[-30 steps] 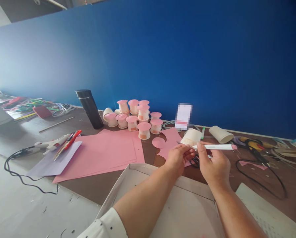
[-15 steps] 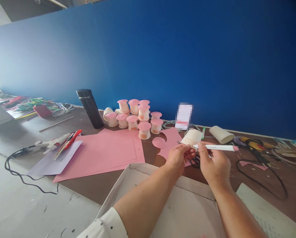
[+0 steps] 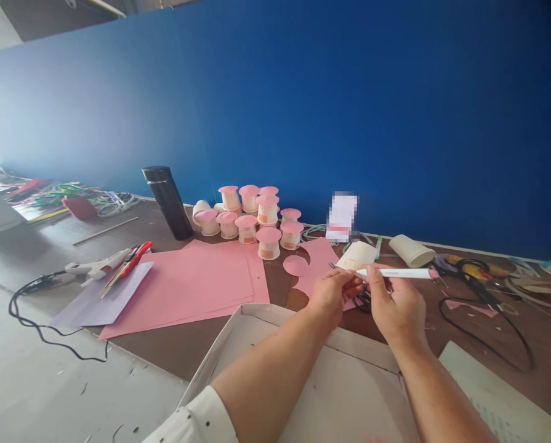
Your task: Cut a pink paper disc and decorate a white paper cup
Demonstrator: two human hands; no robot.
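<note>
My right hand [image 3: 398,306] pinches a white pen with a pink end [image 3: 402,273], held level and pointing left. My left hand [image 3: 333,293] is closed in a pinch right beside the pen's tip; what its fingers hold is too small to make out. Both hands hover over a cut pink paper sheet [image 3: 319,261] and black scissors [image 3: 362,300] on the brown table. A paper cup [image 3: 358,255] lies on its side just behind my hands.
A cluster of small cups with pink lids [image 3: 252,220] stands by a black flask [image 3: 168,202]. Large pink sheets [image 3: 187,284], a glue gun [image 3: 97,267], red cutters [image 3: 130,261], an open cardboard box [image 3: 330,375] near me, cables [image 3: 487,307] at right.
The pen's tip has shifted slightly left toward my left hand's fingers. Little else has moved.
</note>
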